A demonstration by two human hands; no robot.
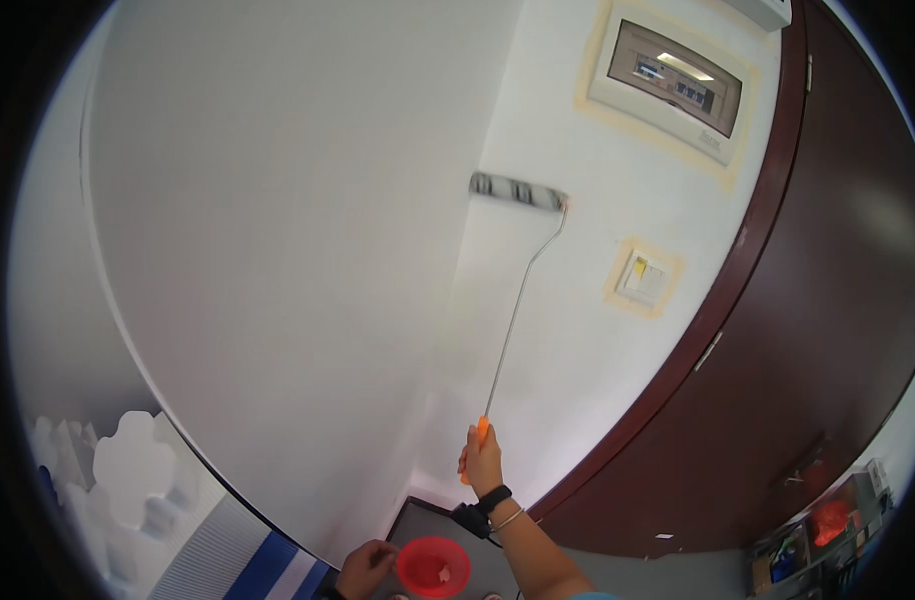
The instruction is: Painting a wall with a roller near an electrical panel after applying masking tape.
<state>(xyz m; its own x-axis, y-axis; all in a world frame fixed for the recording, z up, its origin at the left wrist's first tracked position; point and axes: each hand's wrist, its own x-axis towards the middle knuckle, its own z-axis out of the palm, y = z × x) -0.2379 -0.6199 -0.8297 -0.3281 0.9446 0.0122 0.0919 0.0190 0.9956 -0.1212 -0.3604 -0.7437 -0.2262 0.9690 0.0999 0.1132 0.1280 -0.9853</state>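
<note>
Counts: 1 paint roller [518, 191], 1 red bucket [433, 541], 2 hands, 1 breaker box [673, 80], 1 switch plate [642, 278], 2 beige tape borders [666, 147] (one round the box, one round the plate), 1 dark red door [798, 330] with 2 hinges in view.

Roller: sleeve lies against the white wall [578, 340], nearly level, left end at the corner with the grey wall [278, 250], right end lower. It sits below and left of the breaker box, above and left of the switch plate. Sleeve is white with dark streaks. Thin metal rod bends off its right end and runs down to the orange handle [484, 428].

Right hand [487, 463]: closed round the handle, fingers wrapped, handle sticking out above and below the fist. Sleeve is well apart from it, up the wall. Dark band [494, 498] on that wrist, plus 1 pale bracelet.

Left hand [366, 570]: partly closed, fingertips on the bucket's left rim, gripping it. Well below the roller, near the corner's lower end. Bucket is between the two forearms; 1 small pale patch inside, can't tell what.

Far side, past the door: 1 shelf [828, 535] with 1 red bag on it.
</note>
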